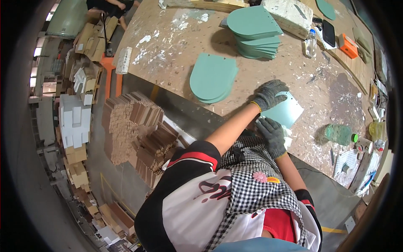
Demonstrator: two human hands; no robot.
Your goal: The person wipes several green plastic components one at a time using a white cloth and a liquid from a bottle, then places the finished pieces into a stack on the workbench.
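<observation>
A pale green panel (283, 110) lies at the near edge of the table in front of me, with small holes near its far right edge. My left hand (270, 95), in a grey knit glove, rests with its fingers laid flat over the panel's far left corner. Against the panel's near edge is my right hand (273, 136), gloved the same way and closed on a white cloth (287, 137) that shows beside the fingers. Left of them sits a low stack of round-ended green panels (213, 77). A taller stack of such panels (255, 31) stands farther back.
Right of me are a green-tinted bottle (338, 134), a clear bottle (310, 44), a phone (328, 33) and an orange box (348, 46) on the paint-spotted table (168, 54). Stacked brown boards (132, 126) stand on the floor at left. Another person (113, 6) is at the far left.
</observation>
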